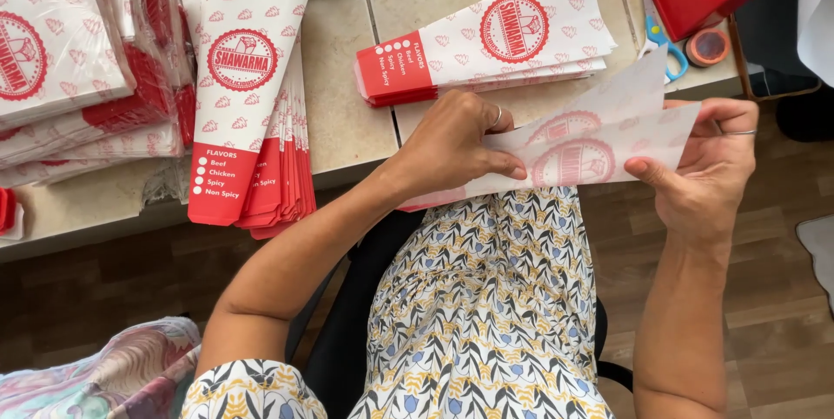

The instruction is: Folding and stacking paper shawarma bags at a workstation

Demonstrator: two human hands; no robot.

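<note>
Both hands, left hand [456, 145] and right hand [708, 163], pinch one paper sleeve [599, 145] just below the scissors [665, 54]; uneven pull could tear or crease it.

— What is seen of the room?
— A beige tiled counter [343, 115] is set above a brown wood-plank floor [773, 297].
— And the seating?
— A black chair [347, 341] is placed at the counter's front edge, evenly lit.

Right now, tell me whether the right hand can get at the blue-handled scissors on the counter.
Probably not at once. The right hand is busy gripping the paper sleeve together with the left hand, and that sleeve partly covers the scissors. Once it lets go, they lie just beyond its fingers.
</note>
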